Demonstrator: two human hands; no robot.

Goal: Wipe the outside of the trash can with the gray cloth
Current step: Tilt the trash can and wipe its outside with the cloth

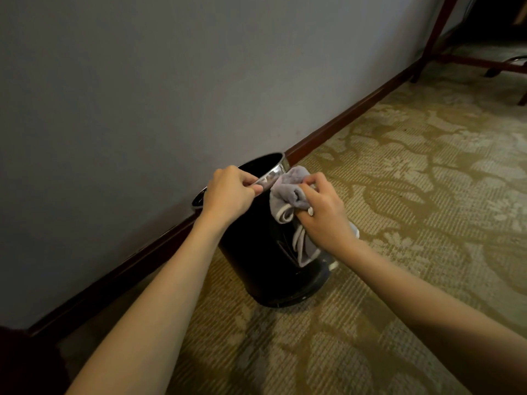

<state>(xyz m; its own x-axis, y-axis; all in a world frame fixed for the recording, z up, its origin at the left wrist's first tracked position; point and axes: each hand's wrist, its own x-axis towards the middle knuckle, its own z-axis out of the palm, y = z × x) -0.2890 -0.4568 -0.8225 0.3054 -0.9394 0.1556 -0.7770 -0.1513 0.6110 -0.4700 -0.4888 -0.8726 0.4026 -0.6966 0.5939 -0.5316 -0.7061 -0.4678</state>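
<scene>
Two bare arms reached out over the gold and green patterned carpet (413,172). The right hand (325,215) was closed tight around the soft gray cloth with a white edge (288,192). It pressed the cloth on the right side of the round shiny black trash can (256,263), just under the top. Part of the cloth hung down below the hand. The left hand (228,192) pinched the can's silver rim (273,173), just beside the cloth. The can stood near the gray wall (171,81) and its dark brown baseboard (342,118).
</scene>
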